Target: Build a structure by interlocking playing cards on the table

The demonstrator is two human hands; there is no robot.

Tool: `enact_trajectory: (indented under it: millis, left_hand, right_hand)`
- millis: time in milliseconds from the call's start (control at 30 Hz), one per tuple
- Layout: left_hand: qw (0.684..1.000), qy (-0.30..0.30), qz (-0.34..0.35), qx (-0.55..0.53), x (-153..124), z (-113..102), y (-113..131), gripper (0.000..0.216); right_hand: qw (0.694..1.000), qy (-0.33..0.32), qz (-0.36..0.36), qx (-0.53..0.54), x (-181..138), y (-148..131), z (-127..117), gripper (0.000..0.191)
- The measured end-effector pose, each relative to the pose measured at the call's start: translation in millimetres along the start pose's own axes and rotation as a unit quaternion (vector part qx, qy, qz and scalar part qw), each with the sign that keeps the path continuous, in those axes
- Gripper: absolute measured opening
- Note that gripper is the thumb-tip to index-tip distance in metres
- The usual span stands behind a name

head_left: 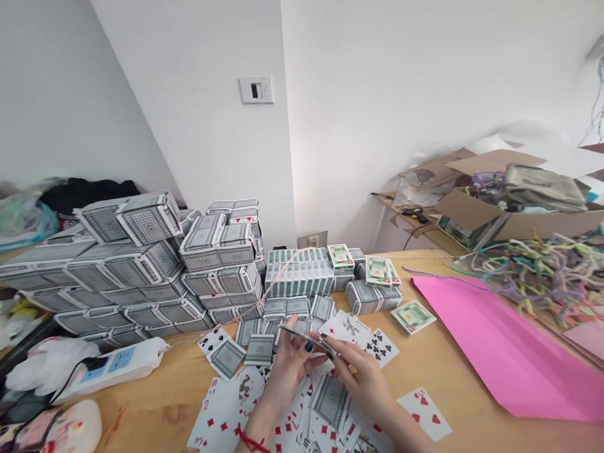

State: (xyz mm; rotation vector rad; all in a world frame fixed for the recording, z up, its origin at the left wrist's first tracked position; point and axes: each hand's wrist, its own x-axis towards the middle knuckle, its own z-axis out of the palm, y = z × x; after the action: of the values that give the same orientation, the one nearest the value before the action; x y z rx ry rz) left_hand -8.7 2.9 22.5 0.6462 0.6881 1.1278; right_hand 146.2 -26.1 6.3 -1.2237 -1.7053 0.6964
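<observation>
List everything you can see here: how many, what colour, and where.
Table: one, light wood, below
Bundled card stacks: many, grey, back left
Loose playing cards: many, white faces or grey backs, front centre
Striped block: one, green and white, back centre
Card boxes: several, green, right of centre
Paper sheet: one, pink, right
Tangled cords: many, multicoloured, right
Open carton: one, brown, back right
Power strip: one, white, left
Wall plate: one, white, upper centre
Held cards: count and colour unclear, between both hands
Bracelet: one, red, left wrist
Edge clutter: too blurred to itemise
Left hand: one, dark green thumbnail, centre
Right hand: one, dark nail, centre
</observation>
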Motion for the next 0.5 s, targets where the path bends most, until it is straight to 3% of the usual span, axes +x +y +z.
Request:
enact_trajectory:
  millis: [100,233,367,500]
  left_hand:
    - [1.000,0.014,-0.005,-0.011,-1.6,0.0,1.1,0.071]
    - [0.999,0.017,0.009,-0.044,2.5,-5.0,3.5,0.074]
    - [0.996,0.057,0.037,-0.064,7.7,-11.4,4.3,0.071]
    - [0.995,0.074,0.037,-0.062,9.4,-13.6,5.1,0.062]
  right_hand:
    - [0.999,-0.026,-0.019,-0.031,0.8,0.3,-0.3,0.035]
    - [0.993,-0.053,0.081,-0.069,4.9,-5.9,-4.6,0.051]
    - [0.963,-0.170,0.134,-0.162,6.6,-26.1,-12.5,0.066]
    - [0.932,-0.218,0.174,-0.232,5.4,-39.1,-9.2,0.087]
